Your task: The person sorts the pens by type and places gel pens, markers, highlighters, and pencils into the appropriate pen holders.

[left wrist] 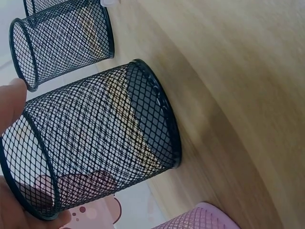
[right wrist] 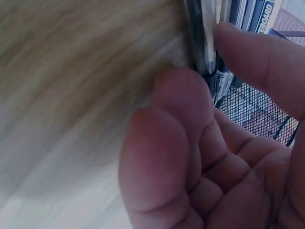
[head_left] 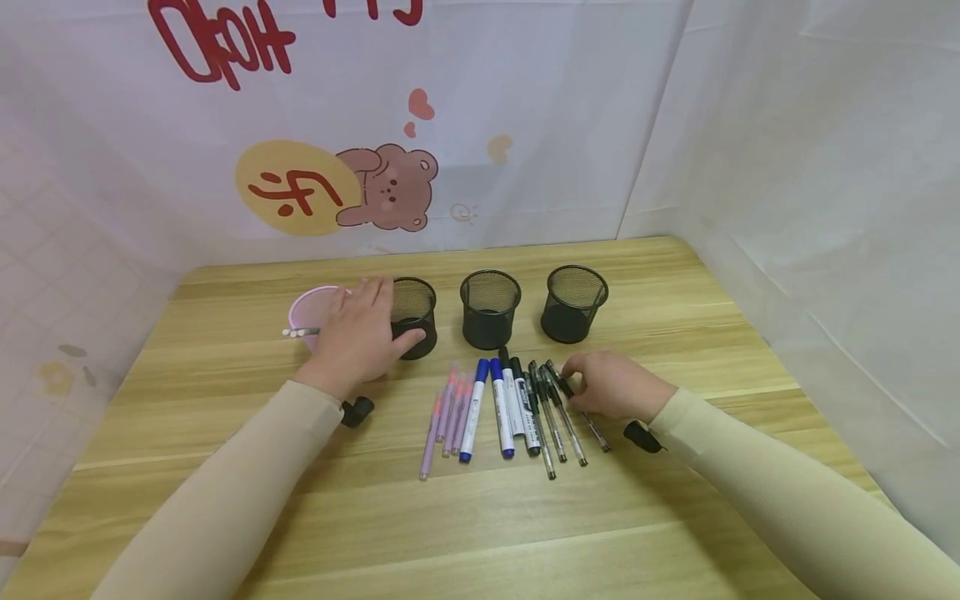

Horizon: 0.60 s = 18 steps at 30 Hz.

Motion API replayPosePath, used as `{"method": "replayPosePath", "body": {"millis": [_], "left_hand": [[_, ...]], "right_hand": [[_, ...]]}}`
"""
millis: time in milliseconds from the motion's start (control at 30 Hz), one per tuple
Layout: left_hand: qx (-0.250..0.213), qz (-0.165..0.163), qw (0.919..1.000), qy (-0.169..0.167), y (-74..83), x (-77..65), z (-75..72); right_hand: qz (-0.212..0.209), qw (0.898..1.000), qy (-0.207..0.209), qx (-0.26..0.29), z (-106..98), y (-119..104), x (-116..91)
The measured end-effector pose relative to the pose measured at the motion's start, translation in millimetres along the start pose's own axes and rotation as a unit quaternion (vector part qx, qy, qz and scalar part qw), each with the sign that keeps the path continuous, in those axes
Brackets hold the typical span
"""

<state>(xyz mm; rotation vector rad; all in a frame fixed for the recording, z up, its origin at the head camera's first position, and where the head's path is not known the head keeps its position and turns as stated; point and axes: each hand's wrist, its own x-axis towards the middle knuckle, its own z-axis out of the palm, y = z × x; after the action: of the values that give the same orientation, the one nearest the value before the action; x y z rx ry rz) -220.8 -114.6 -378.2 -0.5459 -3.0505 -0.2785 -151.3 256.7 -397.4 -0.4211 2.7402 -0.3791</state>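
My left hand (head_left: pixel 358 337) spans the mouth of the leftmost black mesh pen cup (left wrist: pixel 95 138). Its thumb is at the near side of the rim, and the fingers lie along the other side, partly seen through the mesh. My right hand (head_left: pixel 618 383) pinches the rightmost black-capped gel pen (head_left: pixel 596 429) between thumb and fingers; the pen lies at a slant on the table. Just left of it lie several more clear gel pens (head_left: pixel 557 417). Further left come black markers (head_left: pixel 527 408), blue-capped markers (head_left: pixel 474 412) and several light purple pens (head_left: pixel 431 437).
Two more black mesh cups, a middle one (head_left: pixel 489 325) and a right one (head_left: pixel 566 321), stand behind the pens. A pink mesh cup (head_left: pixel 303 310), partly hidden by my left hand, holds white-ended sticks (head_left: pixel 294 333). A printed white cloth (head_left: pixel 525 125) hangs behind the wooden table (head_left: pixel 465 533).
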Motion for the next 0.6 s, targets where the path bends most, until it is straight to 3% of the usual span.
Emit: {"method": "replayPosePath", "body": {"millis": [600], "left_hand": [[0.021, -0.009, 0.9997, -0.012, 2.7, -0.5, -1.4]], "right_hand": [[0.004, 1.0, 0.0, -0.001, 2.1, -0.3, 1.4]]}}
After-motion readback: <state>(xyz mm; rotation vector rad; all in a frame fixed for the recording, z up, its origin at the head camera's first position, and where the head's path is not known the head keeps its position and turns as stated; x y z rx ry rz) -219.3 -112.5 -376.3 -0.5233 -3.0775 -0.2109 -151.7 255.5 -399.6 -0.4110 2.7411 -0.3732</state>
